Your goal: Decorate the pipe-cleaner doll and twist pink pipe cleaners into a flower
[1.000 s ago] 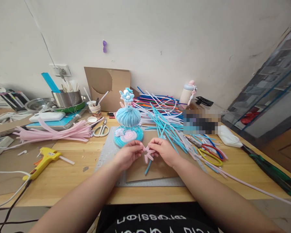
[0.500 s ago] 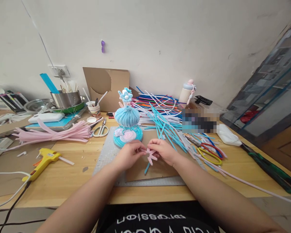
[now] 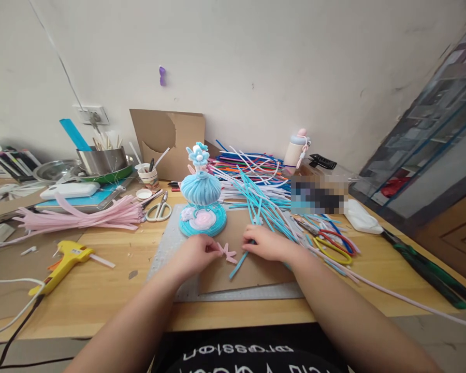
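My left hand [image 3: 200, 254] is closed in a pinch on one end of a pink pipe cleaner [image 3: 228, 253] bent into a zigzag of short points. To its right, my right hand [image 3: 264, 243] curls its fingers around a light blue pipe cleaner [image 3: 238, 266], whose lower end sticks out over the cardboard sheet [image 3: 225, 280]. A small pale flower shape [image 3: 258, 220] shows just beyond the right hand. Behind the left hand stands a blue pipe-cleaner figure with a puffy skirt [image 3: 201, 189], on a round blue base [image 3: 221, 220] with a pink spiral.
A grey cutting mat [image 3: 163, 274] lies under the cardboard. Loose pipe cleaners [image 3: 252, 181] spread behind. To the left are scissors [image 3: 159, 208], a pink bundle [image 3: 81, 217] and a yellow glue gun [image 3: 64, 264]. Yellow-and-red-handled pliers [image 3: 334, 248] and green-handled cutters [image 3: 431, 272] lie right.
My hands have moved apart. The right hand has let go of the pink pipe cleaner and come to the blue one; the left has drawn left and slightly down, still pinching the pink piece.
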The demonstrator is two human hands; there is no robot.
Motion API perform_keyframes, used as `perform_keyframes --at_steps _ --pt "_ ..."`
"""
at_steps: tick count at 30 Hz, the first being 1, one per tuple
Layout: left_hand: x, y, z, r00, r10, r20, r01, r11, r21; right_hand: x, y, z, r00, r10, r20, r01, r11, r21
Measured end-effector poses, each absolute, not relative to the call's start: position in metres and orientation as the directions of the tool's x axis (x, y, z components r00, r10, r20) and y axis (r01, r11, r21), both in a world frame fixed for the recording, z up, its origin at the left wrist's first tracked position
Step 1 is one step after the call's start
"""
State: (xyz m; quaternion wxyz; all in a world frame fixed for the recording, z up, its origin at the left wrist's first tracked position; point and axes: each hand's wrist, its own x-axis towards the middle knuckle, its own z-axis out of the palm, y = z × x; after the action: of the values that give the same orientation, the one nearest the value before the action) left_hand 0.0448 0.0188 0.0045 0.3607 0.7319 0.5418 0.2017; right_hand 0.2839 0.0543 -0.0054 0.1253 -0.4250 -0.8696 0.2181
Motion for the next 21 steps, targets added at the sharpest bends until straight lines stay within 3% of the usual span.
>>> perform_keyframes --at_steps 3,8,11,17,21 --pt "0.042 0.014 0.008 0.298 0.95 -0.096 0.684 -0.142 0.715 0.295 0.05 0.003 -0.629 0.777 -0.015 0.698 0.557 -0.45" --pt "0.04 0.005 0.004 0.28 0.96 0.004 0.71 -0.21 0.672 0.282 0.024 0.019 -0.617 0.783 0.073 0.691 0.584 -0.426" --pt "0.043 0.003 -0.002 0.315 0.946 0.078 0.682 -0.283 0.675 0.26 0.006 0.015 -0.532 0.847 -0.01 0.751 0.466 -0.469" --pt "0.052 0.001 -0.013 0.353 0.928 0.119 0.676 -0.341 0.654 0.239 -0.005 -0.008 -0.477 0.873 0.102 0.795 0.478 -0.373" --pt "0.056 -0.005 -0.017 0.332 0.933 0.14 0.697 -0.343 0.63 0.239 -0.005 -0.013 -0.479 0.87 0.119 0.787 0.485 -0.381"
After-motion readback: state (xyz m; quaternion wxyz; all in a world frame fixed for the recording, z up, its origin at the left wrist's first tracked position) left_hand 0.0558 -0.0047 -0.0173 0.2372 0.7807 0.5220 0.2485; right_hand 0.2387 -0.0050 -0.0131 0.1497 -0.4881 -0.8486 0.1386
